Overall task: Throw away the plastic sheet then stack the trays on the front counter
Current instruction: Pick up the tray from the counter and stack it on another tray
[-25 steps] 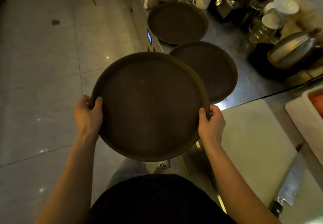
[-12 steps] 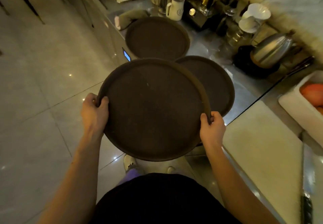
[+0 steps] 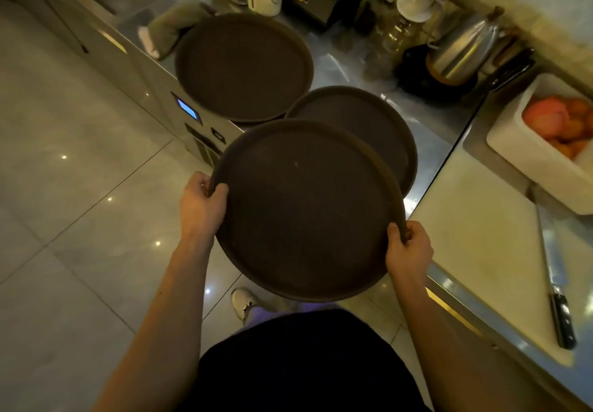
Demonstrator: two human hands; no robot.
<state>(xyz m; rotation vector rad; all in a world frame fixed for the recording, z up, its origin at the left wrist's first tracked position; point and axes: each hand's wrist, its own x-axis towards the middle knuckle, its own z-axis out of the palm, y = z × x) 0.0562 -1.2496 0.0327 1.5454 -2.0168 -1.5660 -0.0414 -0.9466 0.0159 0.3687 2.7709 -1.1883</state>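
Note:
I hold a round dark brown tray (image 3: pixel 305 209) level in front of me, above the floor and the counter's edge. My left hand (image 3: pixel 200 201) grips its left rim and my right hand (image 3: pixel 407 249) grips its right rim. A second brown tray (image 3: pixel 369 122) lies on the steel counter (image 3: pixel 430 142), partly hidden behind the held one. A third brown tray (image 3: pixel 244 64) lies farther back on the same counter. No plastic sheet is in sight.
A white cutting board (image 3: pixel 481 251) with a knife (image 3: pixel 555 286) lies on the counter at right. A white box of orange fruit (image 3: pixel 545 142) sits behind it. A kettle (image 3: pixel 462 48), mugs and jars crowd the back. A folded cloth (image 3: pixel 170 26) lies at the far tray's left.
I have stepped toward the counter; the held tray has shifted right and now overlaps more of the middle tray. Both hands keep the same grip.

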